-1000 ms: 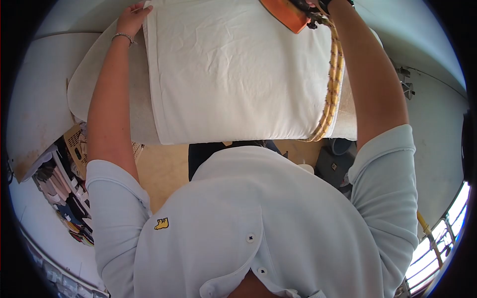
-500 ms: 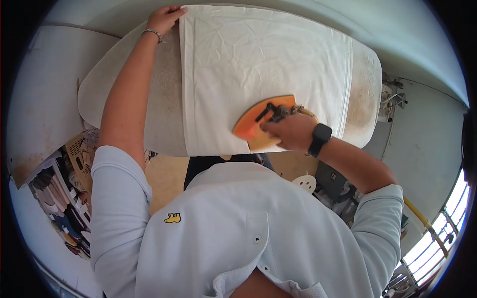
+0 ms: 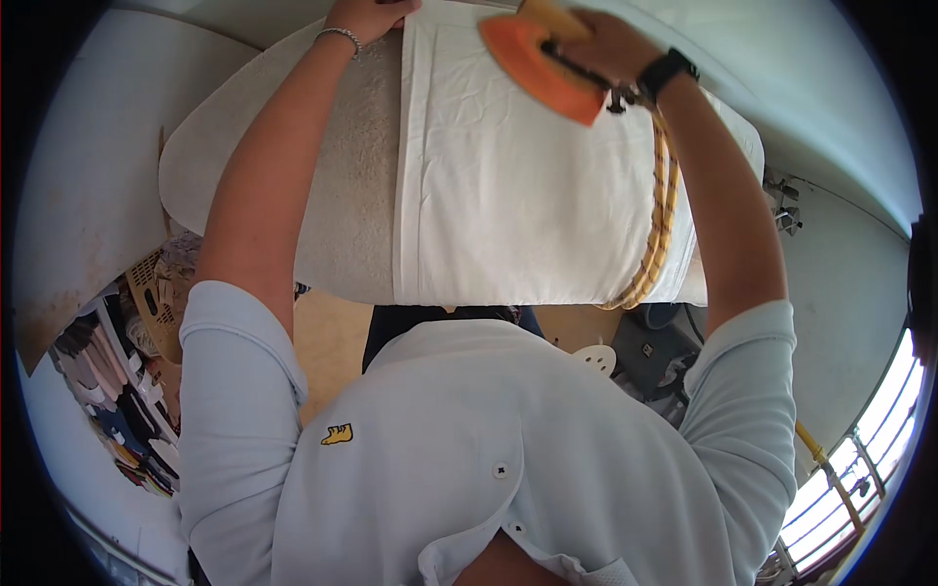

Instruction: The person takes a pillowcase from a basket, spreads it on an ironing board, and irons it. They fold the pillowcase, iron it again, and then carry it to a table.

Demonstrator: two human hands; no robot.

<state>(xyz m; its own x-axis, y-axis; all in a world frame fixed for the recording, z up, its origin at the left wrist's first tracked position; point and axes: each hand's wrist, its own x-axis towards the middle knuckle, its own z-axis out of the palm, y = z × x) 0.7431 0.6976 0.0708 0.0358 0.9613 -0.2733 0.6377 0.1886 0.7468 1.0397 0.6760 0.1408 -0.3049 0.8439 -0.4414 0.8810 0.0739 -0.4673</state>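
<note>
A cream cloth (image 3: pixel 528 215) lies over the ironing board (image 3: pixel 342 225), with a folded hem along its left edge and light creases near its upper left. At the far left corner of the cloth, my left hand (image 3: pixel 371 14) pinches the edge between its fingers. My right hand (image 3: pixel 614 49) is wrapped round the handle of an orange iron (image 3: pixel 542 73), which sits on the far part of the cloth. From the iron a yellow striped cord (image 3: pixel 662 215) runs down over the cloth's right side to the board's near edge.
Left below the board stand a tan plastic basket (image 3: pixel 149 293) and a shelf of folded clothes (image 3: pixel 112 391). A white disc with holes (image 3: pixel 596 359) and a dark grey box (image 3: pixel 650 342) are below on the right. A wall (image 3: pixel 840 176) rises close behind and to the right.
My right hand has carried the iron from the near middle of the cloth up to its far side and turned it. The cloth has shifted right along with my left hand.
</note>
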